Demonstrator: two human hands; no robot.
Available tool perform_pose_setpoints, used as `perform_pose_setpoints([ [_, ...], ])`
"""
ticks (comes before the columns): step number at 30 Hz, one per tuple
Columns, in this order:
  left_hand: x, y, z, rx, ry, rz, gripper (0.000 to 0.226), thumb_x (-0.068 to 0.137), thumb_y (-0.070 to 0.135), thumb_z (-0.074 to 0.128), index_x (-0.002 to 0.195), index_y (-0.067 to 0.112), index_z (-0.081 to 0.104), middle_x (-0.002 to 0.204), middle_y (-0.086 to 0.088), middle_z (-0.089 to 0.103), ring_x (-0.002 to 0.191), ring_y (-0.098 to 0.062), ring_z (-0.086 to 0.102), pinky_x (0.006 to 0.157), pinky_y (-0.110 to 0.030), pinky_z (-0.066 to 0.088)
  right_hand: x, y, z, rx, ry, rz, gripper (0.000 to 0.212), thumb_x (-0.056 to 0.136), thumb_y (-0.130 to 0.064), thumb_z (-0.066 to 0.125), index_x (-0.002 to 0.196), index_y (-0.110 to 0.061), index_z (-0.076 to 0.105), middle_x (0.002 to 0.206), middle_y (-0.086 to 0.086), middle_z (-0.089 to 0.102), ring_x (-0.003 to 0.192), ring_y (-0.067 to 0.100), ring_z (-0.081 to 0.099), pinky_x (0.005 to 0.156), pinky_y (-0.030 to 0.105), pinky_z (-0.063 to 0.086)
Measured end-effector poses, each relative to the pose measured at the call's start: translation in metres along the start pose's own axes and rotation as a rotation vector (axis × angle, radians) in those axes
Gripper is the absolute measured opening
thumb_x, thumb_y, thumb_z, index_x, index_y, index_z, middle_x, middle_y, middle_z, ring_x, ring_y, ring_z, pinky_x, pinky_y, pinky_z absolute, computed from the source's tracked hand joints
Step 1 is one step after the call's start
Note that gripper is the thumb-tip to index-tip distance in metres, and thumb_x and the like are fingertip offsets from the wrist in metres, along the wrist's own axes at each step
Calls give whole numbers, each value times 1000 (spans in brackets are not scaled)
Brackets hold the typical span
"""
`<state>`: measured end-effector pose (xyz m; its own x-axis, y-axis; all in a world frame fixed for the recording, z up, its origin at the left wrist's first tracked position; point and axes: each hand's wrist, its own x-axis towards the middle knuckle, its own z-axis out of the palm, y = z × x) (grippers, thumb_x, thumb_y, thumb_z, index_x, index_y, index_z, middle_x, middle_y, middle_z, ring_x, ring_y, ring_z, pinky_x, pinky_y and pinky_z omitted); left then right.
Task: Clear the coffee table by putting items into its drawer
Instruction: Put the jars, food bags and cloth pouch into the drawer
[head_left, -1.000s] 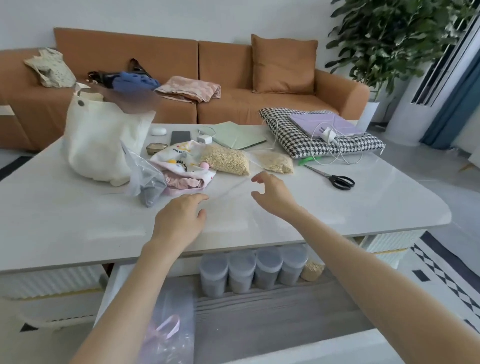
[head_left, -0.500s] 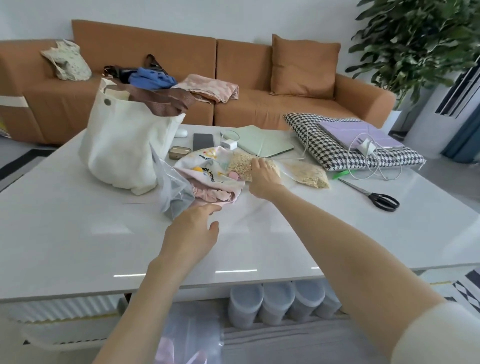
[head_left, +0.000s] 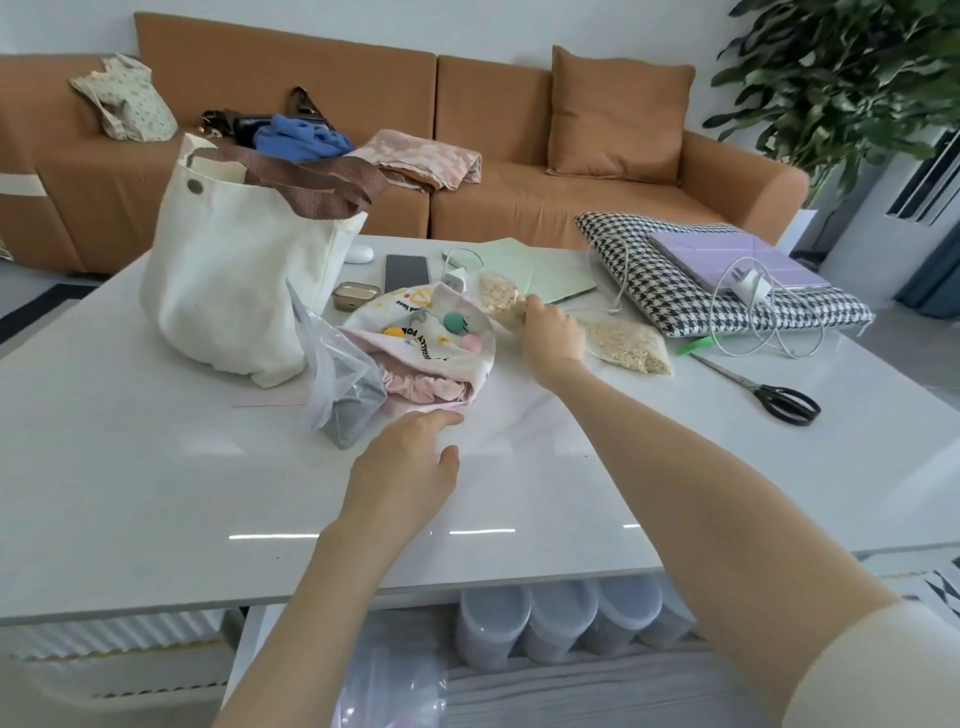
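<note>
From the head camera I look down over the white coffee table (head_left: 156, 467). My right hand (head_left: 553, 332) reaches to the middle of it, fingers curled over the near end of a clear bag of grain (head_left: 500, 297). The thumb side is hidden from me, so I cannot tell how firm the hold is. A second bag of grain (head_left: 628, 345) lies just to the right of that hand, flat on the table.

My left hand (head_left: 400, 478) is lower and nearer to me, palm down, fingers loosely stretched and the thumb out to the side. It holds nothing. The fingertips touch the pink front edge of a printed cloth pouch (head_left: 431, 332), which lies between my two hands. A crumpled clear plastic bag (head_left: 337, 374) leans against the pouch on its left, and behind it stands a white tote bag (head_left: 234, 280) with brown straps.

Farther back lie a phone (head_left: 407, 273), a small gold case (head_left: 355, 296) and a pale green folder (head_left: 540, 270). To the right a houndstooth cushion (head_left: 675, 270) carries a purple tablet cover (head_left: 727, 257) and a white charger (head_left: 750, 283) with its cable. Black scissors (head_left: 779, 397) lie near the right edge.

Under the near edge the drawer (head_left: 571, 691) stands pulled out, with a row of round lidded tubs (head_left: 556, 623) at the back.
</note>
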<state>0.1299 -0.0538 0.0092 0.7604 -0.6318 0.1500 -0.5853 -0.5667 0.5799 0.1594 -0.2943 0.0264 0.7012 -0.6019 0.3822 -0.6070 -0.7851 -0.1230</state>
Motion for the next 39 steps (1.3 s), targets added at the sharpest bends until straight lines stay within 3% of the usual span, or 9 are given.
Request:
perform_pose_setpoints([
  [10,-2,7,-20,-214,43,-19,38,93,20,56,129,30,55,123,7,61,109,-17,58,93,-33,46,-9,1,-53,1060,1,229,26,101,-31,45,111,-12,59,81,0,59,70,15,54,59,28,42],
  [14,-2,17,-31,-399,121,-62,41,90,37,57,129,27,53,116,8,62,109,-12,58,88,-26,41,-47,10,-75,1360,-139,168,11,99,-33,50,104,-25,55,100,4,65,90,23,65,80,43,53],
  [19,-8,34,-36,-723,13,-153,60,88,50,57,142,28,40,122,9,60,118,-11,54,100,-37,46,-89,26,-101,1600,-404,213,25,99,-32,51,109,-11,61,86,4,68,72,17,68,60,28,56],
  [23,-19,52,-29,-890,-235,-73,59,78,50,59,131,27,51,118,5,66,105,-9,64,80,-28,54,-110,33,-111,1588,-466,197,24,98,-31,53,102,-11,66,85,6,71,68,16,69,60,26,57],
  [27,-20,65,-20,-880,-214,-19,60,72,57,72,120,25,56,111,-1,70,84,-10,63,61,-23,48,-117,35,-110,1608,-477,224,25,97,-31,54,109,-11,66,101,12,71,84,23,69,72,32,59],
  [29,-19,65,-16,-927,-203,-40,68,64,57,77,120,25,56,114,1,70,96,-12,66,79,-36,56,-118,37,-111,1571,-474,205,27,97,-32,54,110,-11,67,101,12,72,85,22,70,72,33,59],
  [32,-15,62,-12,-1001,-174,-81,64,61,49,80,117,25,59,112,2,71,111,-23,64,99,-52,45,-116,41,-112,1402,-433,119,25,100,-33,48,94,-18,67,81,-5,69,69,2,64,65,20,51],
  [37,-9,58,-7,-1038,-87,-108,50,67,37,74,113,23,58,107,6,71,102,-11,65,72,-16,50,-90,59,-85,1026,-267,35,28,102,-27,42,119,-22,62,127,-2,59,113,11,50,100,31,40],
  [39,-6,55,-5,-1054,-52,-113,47,71,30,73,115,23,57,110,5,70,103,-9,65,76,-17,50,-70,74,-62,744,-195,86,33,99,-22,48,130,-17,56,135,3,54,125,20,44,107,36,35],
])
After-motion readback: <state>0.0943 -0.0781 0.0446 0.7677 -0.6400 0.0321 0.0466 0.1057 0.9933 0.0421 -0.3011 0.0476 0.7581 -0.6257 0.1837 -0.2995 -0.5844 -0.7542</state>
